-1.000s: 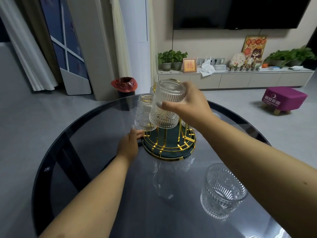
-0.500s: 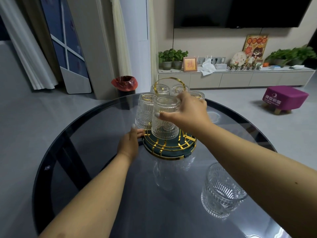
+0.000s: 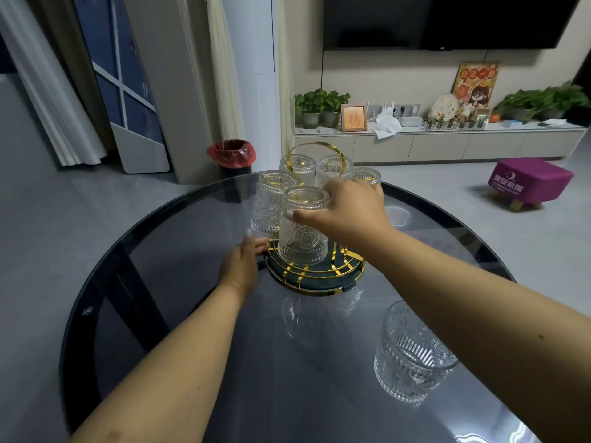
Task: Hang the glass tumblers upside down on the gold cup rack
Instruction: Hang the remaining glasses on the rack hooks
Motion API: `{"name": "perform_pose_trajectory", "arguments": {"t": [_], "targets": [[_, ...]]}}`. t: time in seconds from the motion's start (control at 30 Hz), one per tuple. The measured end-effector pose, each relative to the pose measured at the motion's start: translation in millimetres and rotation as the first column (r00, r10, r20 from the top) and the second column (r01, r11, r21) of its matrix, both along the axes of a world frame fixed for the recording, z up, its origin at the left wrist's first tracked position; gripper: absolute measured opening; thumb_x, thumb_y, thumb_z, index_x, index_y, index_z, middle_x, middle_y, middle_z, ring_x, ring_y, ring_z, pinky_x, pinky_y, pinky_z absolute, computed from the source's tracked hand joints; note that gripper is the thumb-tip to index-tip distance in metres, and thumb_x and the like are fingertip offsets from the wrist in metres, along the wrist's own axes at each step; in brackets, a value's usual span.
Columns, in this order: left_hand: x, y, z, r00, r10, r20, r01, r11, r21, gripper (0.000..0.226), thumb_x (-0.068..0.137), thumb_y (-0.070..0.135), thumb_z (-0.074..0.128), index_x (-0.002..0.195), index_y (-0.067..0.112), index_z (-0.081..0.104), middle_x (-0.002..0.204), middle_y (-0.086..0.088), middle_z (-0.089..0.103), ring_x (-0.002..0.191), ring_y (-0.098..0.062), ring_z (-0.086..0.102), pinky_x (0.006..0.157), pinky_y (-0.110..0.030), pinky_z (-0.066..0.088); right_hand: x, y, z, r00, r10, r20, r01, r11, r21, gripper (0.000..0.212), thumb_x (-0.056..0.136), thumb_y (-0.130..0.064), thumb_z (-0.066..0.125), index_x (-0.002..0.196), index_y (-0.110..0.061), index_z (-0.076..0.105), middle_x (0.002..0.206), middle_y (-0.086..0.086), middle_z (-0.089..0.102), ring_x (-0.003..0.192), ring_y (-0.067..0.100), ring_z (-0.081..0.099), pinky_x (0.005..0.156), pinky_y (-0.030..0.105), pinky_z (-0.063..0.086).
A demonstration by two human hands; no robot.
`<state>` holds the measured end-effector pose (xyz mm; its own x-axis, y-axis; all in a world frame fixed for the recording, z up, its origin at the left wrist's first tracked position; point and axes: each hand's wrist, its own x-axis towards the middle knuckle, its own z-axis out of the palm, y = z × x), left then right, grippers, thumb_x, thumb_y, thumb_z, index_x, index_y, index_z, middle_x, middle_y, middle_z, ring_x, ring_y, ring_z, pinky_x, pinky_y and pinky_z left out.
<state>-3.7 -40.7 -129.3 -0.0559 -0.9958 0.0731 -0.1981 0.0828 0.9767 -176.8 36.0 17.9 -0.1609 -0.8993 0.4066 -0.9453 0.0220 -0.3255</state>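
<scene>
Right hand [image 3: 348, 209] is gripping the inverted tumbler [image 3: 302, 230] upright over the gold rack [image 3: 315, 276]; the left hand [image 3: 243, 263], fingers straight, is steadying its rim.

A single head-worn wide-angle view looks forward and down across a round dark glass table [image 3: 179, 282], with both forearms reaching in from the bottom edge. The gold cup rack [image 3: 315, 276] sits near the middle of the frame, close in. Beyond the table the view faces a wall with a television [image 3: 447, 20] and a low cabinet [image 3: 441, 145]. Edges bow, probably from lens distortion.
</scene>
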Motion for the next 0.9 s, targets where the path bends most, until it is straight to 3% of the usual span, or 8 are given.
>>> {"name": "perform_pose_trajectory", "arguments": {"t": [0.2, 0.53, 0.6, 0.67, 0.73, 0.9], "targets": [[0, 1, 1, 1.0, -0.006, -0.003, 0.006, 1.0, 0.011, 0.066, 0.074, 0.082, 0.017, 0.088, 0.041, 0.066, 0.112, 0.001, 0.072, 0.112, -0.019, 0.061, 0.097, -0.041, 0.04, 1, -1, 1, 0.996, 0.0, -0.091, 0.0, 1.0, 0.01, 0.07, 0.063, -0.087, 0.045, 0.055, -0.018, 0.042, 0.056, -0.005, 0.04, 0.074, 0.021, 0.043, 0.08, 0.04, 0.034], [2, 4, 1, 1.0, -0.022, 0.007, 0.022, 1.0, -0.001, 0.069, 0.073, 0.086, 0.017, 0.09, 0.042, 0.067, 0.112, 0.002, 0.072, 0.113, -0.019, 0.06, 0.102, -0.043, 0.039, -2, 8, 9, 0.988, 0.034, -0.151, -0.039, 0.999, -0.03, 0.072, 0.064, -0.089, 0.041, 0.056, -0.017, 0.043, 0.06, -0.004, 0.04, 0.073, 0.02, 0.042, 0.078, 0.039, 0.035], [3, 4, 1, 1.0, -0.026, 0.011, 0.026, 1.0, -0.006, 0.072, 0.072, 0.088, 0.016, 0.093, 0.041, 0.067, 0.113, 0.001, 0.072, 0.114, -0.019, 0.06, 0.102, -0.043, 0.038, -6, 14, 13, 0.991, 0.036, -0.129, -0.047, 0.996, -0.081, 0.076, 0.065, -0.088, 0.041, 0.064, -0.014, 0.056, 0.066, -0.002, 0.051, 0.079, 0.021, 0.048, 0.075, 0.037, 0.034], [2, 5, 2, 0.999, -0.028, 0.019, 0.029, 1.0, -0.012, 0.076, 0.073, 0.088, 0.016, 0.097, 0.038, 0.068, 0.112, 0.001, 0.072, 0.114, -0.018, 0.06, 0.101, -0.042, 0.038, -11, 23, 21, 0.995, 0.05, -0.085, -0.061, 0.989, -0.135, 0.084, 0.064, -0.087, 0.041, 0.084, -0.01, 0.069, 0.085, 0.002, 0.066, 0.089, 0.021, 0.055, 0.078, 0.036, 0.041], [3, 4, 3, 1.0, -0.015, 0.025, 0.015, 1.0, -0.011, 0.073, 0.076, 0.084, 0.015, 0.097, 0.037, 0.067, 0.112, 0.001, 0.072, 0.114, -0.018, 0.06, 0.096, -0.037, 0.037, -16, 35, 31, 0.996, 0.078, -0.041, -0.084, 0.983, -0.163, 0.087, 0.065, -0.085, 0.043, 0.097, -0.009, 0.071, 0.097, 0.004, 0.07, 0.093, 0.022, 0.059, 0.083, 0.041, 0.048], [-2, 8, 5, 1.0, 0.009, 0.021, -0.008, 1.0, -0.016, 0.062, 0.09, 0.067, 0.015, 0.098, 0.033, 0.066, 0.11, -0.002, 0.07, 0.114, -0.019, 0.057, 0.093, -0.033, 0.032, -27, 71, 49, 0.977, 0.161, 0.143, -0.15, 0.985, -0.087, 0.062, 0.072, -0.072, 0.058, 0.09, -0.014, 0.073, 0.089, 0.003, 0.074, 0.083, 0.017, 0.067, 0.074, 0.043, 0.057]]}}
